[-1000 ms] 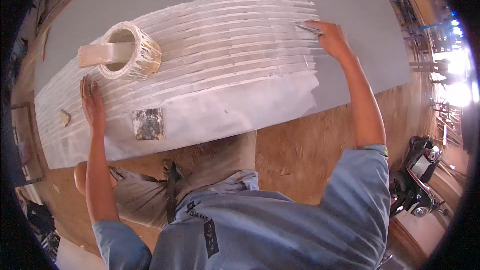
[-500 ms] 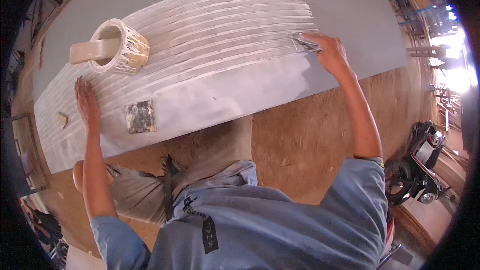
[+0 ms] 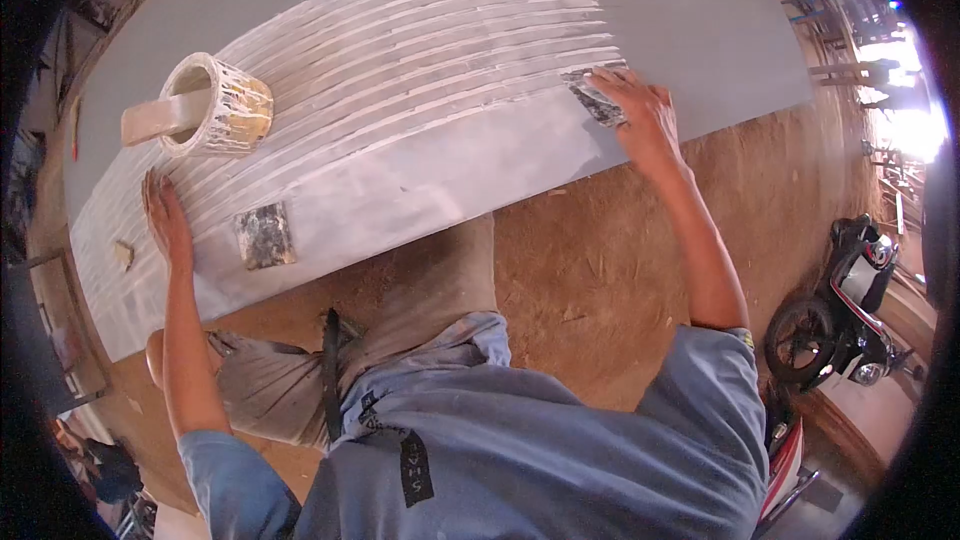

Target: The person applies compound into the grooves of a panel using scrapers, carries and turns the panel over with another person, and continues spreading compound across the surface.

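Observation:
A large grey panel (image 3: 690, 0) carries many pale, roughly parallel filler ridges (image 3: 440, 50), with a smoother smeared band along its near edge. At the right end of the ridges, my right hand (image 3: 645, 115) grips a thin, dark, stained spreader (image 3: 597, 105) lying against the surface. My left hand (image 3: 168, 220) rests flat on the panel at the left, fingers stretched out, holding nothing. Just beyond it stands a filler-streaked tub (image 3: 245, 112) with a wide pale blade (image 3: 160, 120) sticking out. A second stained square plate (image 3: 265, 236) lies to the right of my left hand.
A small lump (image 3: 123, 255) sits on the panel's left part. Brown ground (image 3: 600, 260) shows below the near edge, where my legs are. A motorcycle (image 3: 850, 310) stands at the right. Racks and stacked material line the far right, near bright light.
My right hand has turned and moved slightly left and down, and the spreader's dark face shows more. The whole view has shifted a little. My left hand stays on the panel.

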{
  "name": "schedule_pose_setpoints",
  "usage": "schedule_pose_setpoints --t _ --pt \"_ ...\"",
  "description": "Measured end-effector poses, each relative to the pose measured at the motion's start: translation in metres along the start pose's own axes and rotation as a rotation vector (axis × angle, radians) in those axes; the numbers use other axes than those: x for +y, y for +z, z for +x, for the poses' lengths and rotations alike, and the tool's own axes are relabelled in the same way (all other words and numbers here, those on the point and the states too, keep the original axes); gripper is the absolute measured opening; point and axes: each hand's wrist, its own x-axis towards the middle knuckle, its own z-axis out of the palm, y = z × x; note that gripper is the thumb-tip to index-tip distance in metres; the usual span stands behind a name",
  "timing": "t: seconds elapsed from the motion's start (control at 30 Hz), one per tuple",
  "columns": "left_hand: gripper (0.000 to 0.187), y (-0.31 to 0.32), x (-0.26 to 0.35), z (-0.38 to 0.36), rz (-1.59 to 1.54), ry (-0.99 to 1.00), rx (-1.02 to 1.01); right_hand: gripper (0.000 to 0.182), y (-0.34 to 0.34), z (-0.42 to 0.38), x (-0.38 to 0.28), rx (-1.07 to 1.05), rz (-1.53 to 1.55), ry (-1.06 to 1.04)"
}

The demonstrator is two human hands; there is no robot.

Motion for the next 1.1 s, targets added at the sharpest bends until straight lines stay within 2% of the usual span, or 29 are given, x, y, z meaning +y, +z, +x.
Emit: schedule_pose_setpoints --t 0.1,0.33,0.4,0.47,0.53,0.6,0.63,0.7,0.83,0.9,0.93,1.0,1.03,1.1 --pt "0.056 0.001 -0.003 0.002 0.009 0.022 -0.001 0.073 -0.006 -0.004 -0.005 -0.065 0.004 0.038" --pt "0.055 0.007 -0.014 0.002 0.005 0.072 0.005 0.073 -0.012 -0.036 -0.008 -0.026 0.004 0.011" --pt "0.055 0.003 -0.011 -0.004 0.019 0.087 0.012 0.071 -0.033 -0.036 -0.016 -0.219 -0.067 0.081" --pt "0.054 -0.003 0.013 -0.008 -0.063 0.019 0.004 0.071 -0.047 -0.023 -0.005 -0.241 -0.011 0.086" --pt "0.053 -0.006 0.014 -0.01 -0.07 0.032 0.012 0.071 -0.044 -0.017 0.0 -0.29 0.057 0.097" --pt "0.053 -0.003 0.011 -0.009 -0.079 0.062 0.024 0.068 -0.014 -0.017 0.009 0.017 0.021 0.0" --pt "0.053 -0.001 0.008 -0.008 -0.078 0.047 0.033 0.068 -0.004 -0.019 0.005 0.017 0.017 -0.005" --pt "0.053 -0.003 0.005 -0.01 -0.064 0.025 0.03 0.064 0.015 -0.039 -0.015 0.161 -0.093 0.006" --pt "0.054 -0.002 0.001 -0.002 -0.123 0.014 0.021 0.063 -0.002 -0.069 -0.018 0.113 -0.105 0.058" --pt "0.054 0.006 0.0 0.001 -0.14 0.005 0.032 0.059 -0.032 -0.075 -0.007 -0.086 -0.126 0.028" --pt "0.054 0.004 0.006 0.0 -0.153 -0.001 0.029 0.059 -0.036 -0.07 0.002 -0.082 -0.139 0.021" --pt "0.055 0.001 0.0 -0.007 -0.154 -0.02 0.014 0.051 -0.029 -0.053 0.017 -0.025 -0.071 0.282" --pt "0.055 0.004 -0.008 -0.006 -0.136 -0.004 0.009 0.051 -0.028 -0.041 0.016 -0.031 -0.068 0.277" --pt "0.055 0.007 -0.017 -0.003 -0.121 0.016 0.009 0.04 -0.031 -0.014 0.015 -0.1 -0.208 0.53"
